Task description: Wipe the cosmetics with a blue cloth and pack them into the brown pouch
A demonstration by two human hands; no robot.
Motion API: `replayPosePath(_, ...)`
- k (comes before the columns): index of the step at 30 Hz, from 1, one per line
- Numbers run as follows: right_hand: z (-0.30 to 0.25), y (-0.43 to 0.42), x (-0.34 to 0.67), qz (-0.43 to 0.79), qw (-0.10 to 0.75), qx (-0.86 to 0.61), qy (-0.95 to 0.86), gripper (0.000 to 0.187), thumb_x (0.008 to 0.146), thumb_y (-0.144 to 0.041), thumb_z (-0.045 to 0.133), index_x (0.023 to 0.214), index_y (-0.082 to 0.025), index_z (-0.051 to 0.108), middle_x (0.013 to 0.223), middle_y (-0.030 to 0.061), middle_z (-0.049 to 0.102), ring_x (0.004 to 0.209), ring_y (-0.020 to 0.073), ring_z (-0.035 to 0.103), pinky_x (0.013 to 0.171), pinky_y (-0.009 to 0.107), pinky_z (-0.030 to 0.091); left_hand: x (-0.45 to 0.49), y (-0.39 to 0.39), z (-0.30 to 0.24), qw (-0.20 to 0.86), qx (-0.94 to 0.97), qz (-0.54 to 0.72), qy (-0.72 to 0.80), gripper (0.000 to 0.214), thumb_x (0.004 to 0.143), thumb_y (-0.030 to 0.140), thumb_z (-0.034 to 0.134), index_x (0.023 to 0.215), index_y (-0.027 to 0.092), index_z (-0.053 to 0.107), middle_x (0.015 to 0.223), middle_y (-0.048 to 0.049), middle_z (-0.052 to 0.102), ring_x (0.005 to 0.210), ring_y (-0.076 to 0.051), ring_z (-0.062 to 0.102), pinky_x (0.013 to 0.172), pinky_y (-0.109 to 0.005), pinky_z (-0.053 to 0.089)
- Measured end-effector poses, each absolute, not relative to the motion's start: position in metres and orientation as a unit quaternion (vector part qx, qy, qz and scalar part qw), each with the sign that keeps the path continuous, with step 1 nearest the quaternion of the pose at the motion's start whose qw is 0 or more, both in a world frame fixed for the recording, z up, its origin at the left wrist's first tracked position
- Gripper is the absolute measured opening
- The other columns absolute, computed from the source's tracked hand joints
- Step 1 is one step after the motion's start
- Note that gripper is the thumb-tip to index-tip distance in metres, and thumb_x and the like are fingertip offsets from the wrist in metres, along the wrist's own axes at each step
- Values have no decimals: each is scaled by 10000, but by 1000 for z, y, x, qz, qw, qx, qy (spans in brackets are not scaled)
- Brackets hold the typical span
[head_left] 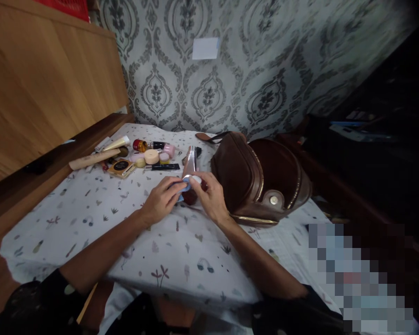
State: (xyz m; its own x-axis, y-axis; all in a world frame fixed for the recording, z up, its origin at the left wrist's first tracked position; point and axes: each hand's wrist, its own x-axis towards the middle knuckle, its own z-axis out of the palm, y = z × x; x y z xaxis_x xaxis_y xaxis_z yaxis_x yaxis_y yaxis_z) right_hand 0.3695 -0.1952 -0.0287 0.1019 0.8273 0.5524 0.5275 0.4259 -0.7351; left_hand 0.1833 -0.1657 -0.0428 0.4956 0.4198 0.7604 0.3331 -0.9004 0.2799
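Note:
Over the middle of the cloth-covered table, my two hands meet close together. My left hand (160, 199) is closed on a small blue cloth (184, 185), pressing it toward a small whitish, rounded object (196, 179). The fingers of my right hand (212, 194) pinch that object, whose exact kind I cannot make out. Just beyond my fingers stands or lies a shiny silver-pink tube (191, 159), its lower part hidden by my hands. Something dark red (190, 197) shows below and between them.
To the right sits a brown leather bag (232, 172) with its zip undone. Several cosmetics lie at the back left, among them a round peach container (151, 156), a gold compact (121, 168) and a black tube (165, 166). A wooden cabinet (56, 70) borders the left.

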Motion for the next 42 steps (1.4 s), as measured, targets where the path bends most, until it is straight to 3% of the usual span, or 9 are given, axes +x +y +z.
replayPosePath(9,-27,-180,380,169,520,-530,-648,489,921,-603,549,1045,-190,780,829,60,682,705,178,564,688,302,474,176,-159,-53,39,927,308,208,299,917,61,465,1032,209,698,1026,-63,681,988,-186,632,842,-296,546)
replayPosePath(13,-34,-174,386,219,541,-521,-623,528,885,-652,572,1022,-182,770,792,47,664,609,152,526,582,280,445,179,-159,-50,50,908,366,196,279,914,56,485,1040,199,689,1034,-67,679,971,-179,641,849,-297,554)
replayPosePath(17,-37,-174,385,244,547,-507,-619,526,880,-660,571,1000,-185,762,839,55,658,573,134,509,521,267,425,187,-162,-41,63,857,472,197,280,965,117,497,1178,208,654,1110,-86,653,1047,-189,627,941,-346,543)
replayPosePath(21,-35,-176,383,247,555,-500,-617,500,867,-645,595,1004,-189,749,893,58,656,563,121,507,488,261,413,191,-164,-43,42,889,423,170,288,966,106,484,1153,207,678,1120,-95,647,1058,-203,614,914,-351,551)
replayPosePath(26,-33,-175,384,311,576,-496,-570,483,815,-665,638,892,-190,672,610,-32,536,434,97,429,417,248,364,186,-164,-48,13,929,335,157,262,928,75,500,997,207,715,1017,-68,656,978,-185,628,794,-284,558)
replayPosePath(33,-28,-179,372,344,606,-486,-528,480,702,-631,764,711,-215,524,579,-52,528,426,87,432,364,226,367,192,-168,-41,2,888,424,177,288,972,112,469,1148,217,670,1137,-90,632,1040,-191,610,882,-342,565)
replayPosePath(42,-30,-177,378,371,582,-459,-559,514,755,-640,719,1027,-205,683,619,-44,562,422,98,462,424,264,450,174,-154,-48,14,933,294,209,306,832,21,515,948,214,722,1026,-62,641,986,-187,631,735,-264,550)
